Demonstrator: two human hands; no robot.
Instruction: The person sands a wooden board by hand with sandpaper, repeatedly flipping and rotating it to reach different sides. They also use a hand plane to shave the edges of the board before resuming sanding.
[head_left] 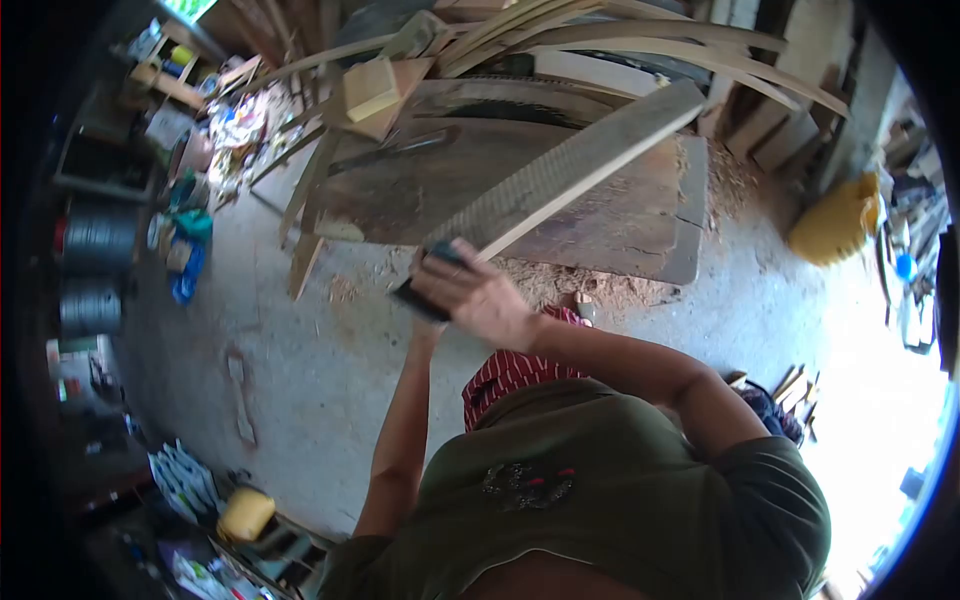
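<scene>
A long grey-brown plank [570, 165], with a pale edge and a ridged, rough face, slants across a worn wooden table. At its near end, my right hand [485, 302] is closed around a dark, block-like tool [422, 300]. Motion blurs the tool, so its exact kind does not show. My left hand [430, 326] sits below and behind the tool and my right hand. Only its wrist area shows, and its fingers are hidden.
Curved wood strips [640, 40] and an angled wood block [372, 92] lie beyond the table [600, 235]. Shavings [560, 275] litter the floor in front. A yellow container [838, 225] stands right, metal drums [95, 240] left. A long tool [240, 395] lies on the floor.
</scene>
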